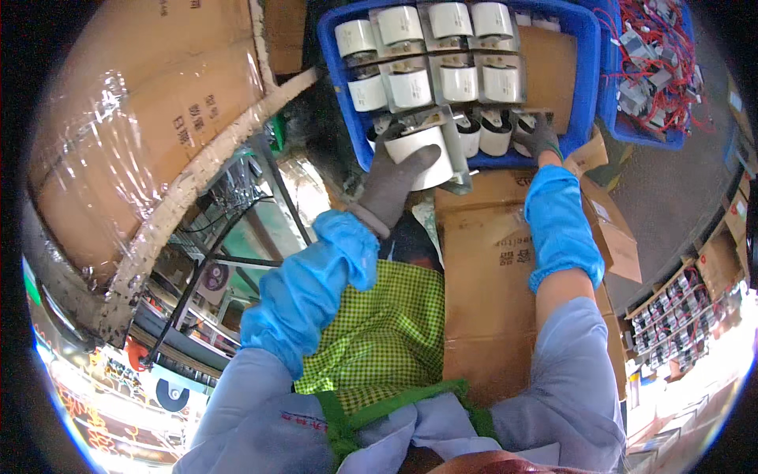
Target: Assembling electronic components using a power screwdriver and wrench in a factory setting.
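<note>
Head view shows your left hand (391,183), fingers clamped round a white can (412,141), likely to lift or place it, so next hold steady; whether your right hand (539,136) grips, I can't tell.

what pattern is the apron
The apron has small yellow-green and dark checks, seen best in the head view.

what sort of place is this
Probably a factory packing or assembly area: white cylindrical parts sit in rows in a blue bin, another blue bin holds a tangle of red-wired parts, and a cardboard box stands close by.
</note>
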Motion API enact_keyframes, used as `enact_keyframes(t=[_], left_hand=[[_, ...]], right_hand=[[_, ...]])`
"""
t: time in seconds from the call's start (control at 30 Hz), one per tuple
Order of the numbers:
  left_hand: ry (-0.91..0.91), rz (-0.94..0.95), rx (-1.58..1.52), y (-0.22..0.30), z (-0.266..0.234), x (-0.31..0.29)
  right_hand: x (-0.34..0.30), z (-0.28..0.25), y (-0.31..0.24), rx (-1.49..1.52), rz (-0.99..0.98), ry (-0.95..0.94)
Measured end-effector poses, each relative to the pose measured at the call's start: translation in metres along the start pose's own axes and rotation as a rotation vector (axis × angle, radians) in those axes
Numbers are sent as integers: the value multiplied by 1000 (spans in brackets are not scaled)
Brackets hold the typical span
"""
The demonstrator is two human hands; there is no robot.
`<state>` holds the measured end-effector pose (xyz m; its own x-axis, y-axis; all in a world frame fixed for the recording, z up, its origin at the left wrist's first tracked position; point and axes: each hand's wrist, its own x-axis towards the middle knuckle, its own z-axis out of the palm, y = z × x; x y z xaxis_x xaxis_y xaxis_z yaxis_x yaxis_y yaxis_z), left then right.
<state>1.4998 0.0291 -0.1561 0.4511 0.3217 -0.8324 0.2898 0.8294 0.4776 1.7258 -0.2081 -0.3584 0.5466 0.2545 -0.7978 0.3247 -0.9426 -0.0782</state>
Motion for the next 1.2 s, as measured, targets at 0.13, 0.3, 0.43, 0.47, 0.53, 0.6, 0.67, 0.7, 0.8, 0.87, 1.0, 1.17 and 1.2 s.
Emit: enact_keyframes(t=[0.13,0.3,0.43,0.47,0.53,0.6,0.67,0.7,0.8,0.87,1.0,1.17,1.2], left_hand=[[101,67,74,12,15,2],[63,180,229,9,3,29],[-368,565,1243,72,11,27],[-408,517,1251,85,16,20],[-458,326,1269,83,17,32],[-491,243,1273,92,21,28],[-710,184,1287,100,25,32],[-768,190,1003,100,24,27],[-828,-23,668,79,13,30],[-767,-242,529,98,23,13],[-837,-49,897,77,8,34],[-870,-58,1264,89,37,21],[-880,-65,1269,90,44,21]], right_hand=[[-22,-46,-37,-152,-58,-5],[-71,-112,-112,326,-529,98],[-140,-175,-179,174,-1024,141],[-155,-181,-189,-112,-1252,255],[-166,-169,-198,-134,-1188,185],[-172,-168,-203,-142,-1086,33],[-183,-182,-206,-158,-987,-184],[-184,-183,-201,-155,-985,-253],[-168,-149,-176,113,-1054,-270],[-174,-142,-165,282,-985,-288],[-197,-126,-155,496,-846,-203],[-199,-163,-159,280,-878,-447],[-196,-156,-155,306,-924,-422]])
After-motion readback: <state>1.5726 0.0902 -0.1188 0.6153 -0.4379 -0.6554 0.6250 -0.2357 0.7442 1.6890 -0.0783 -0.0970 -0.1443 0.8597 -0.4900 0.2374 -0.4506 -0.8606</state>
